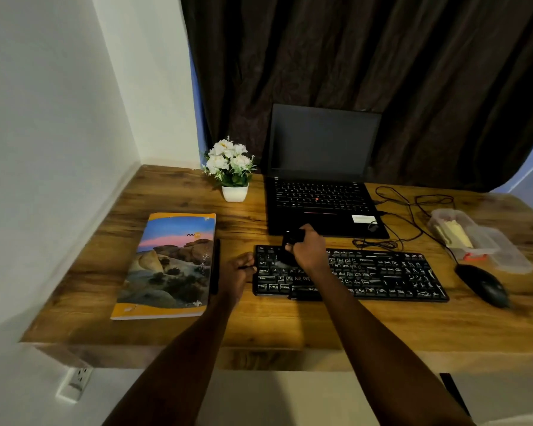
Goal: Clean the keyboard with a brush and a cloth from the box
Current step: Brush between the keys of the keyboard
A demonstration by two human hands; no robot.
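Note:
A black keyboard (382, 275) lies on the wooden desk (290, 327) in front of a laptop. My right hand (308, 247) grips a black brush (290, 241) over the keyboard's upper left keys, its dark bristles down on them. At the keyboard's left edge my left hand (239, 272) holds the frame, fingers curled against it. A clear plastic box (474, 238) with a yellowish cloth (453, 235) inside sits at the right of the desk.
An open black laptop (320, 195) stands behind the keyboard, with cables (413, 216) trailing right. A black mouse (483, 285) lies right of the keyboard. A book (170, 265) with a pen beside it is at the left, a white flower pot (233, 176) behind it.

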